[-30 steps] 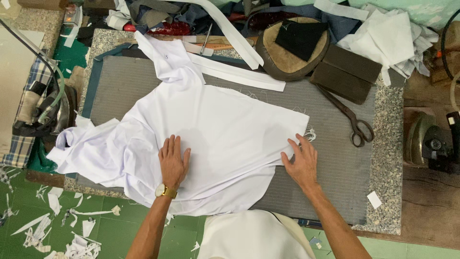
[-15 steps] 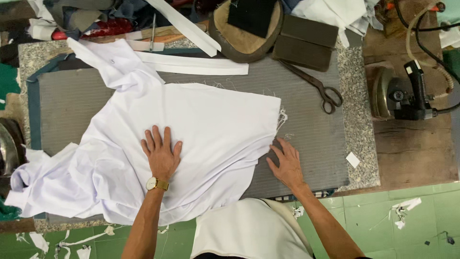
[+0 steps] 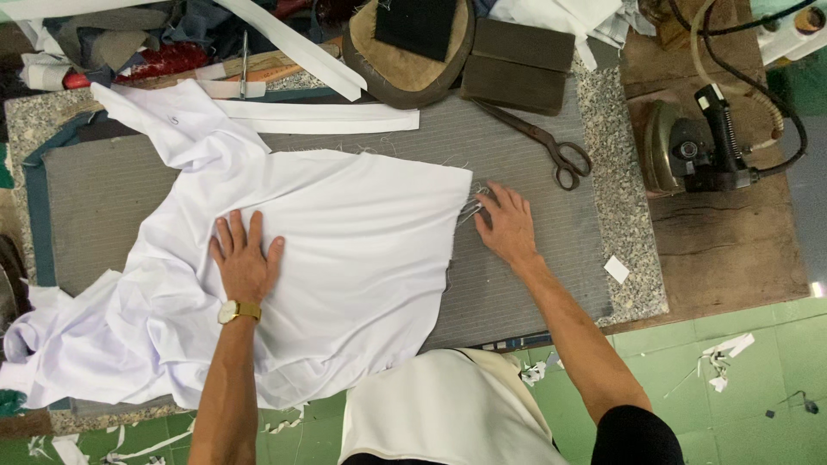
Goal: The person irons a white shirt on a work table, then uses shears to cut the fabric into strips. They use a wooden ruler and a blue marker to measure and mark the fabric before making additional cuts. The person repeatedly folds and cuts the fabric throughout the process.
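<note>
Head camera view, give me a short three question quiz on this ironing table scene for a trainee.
1. True or false: the left hand lies flat on the white cloth.
2. Which tool lies on the grey mat just beyond the right hand? A) scissors B) hammer C) tape measure
3. Fill in: the iron rests on the ____ surface to the right of the speckled stone table.

Key
1. True: palm down, fingers spread on the cloth.
2. A: dark scissors lie just beyond the right hand, which touches the cloth's frayed right edge.
3. Wooden.
</note>
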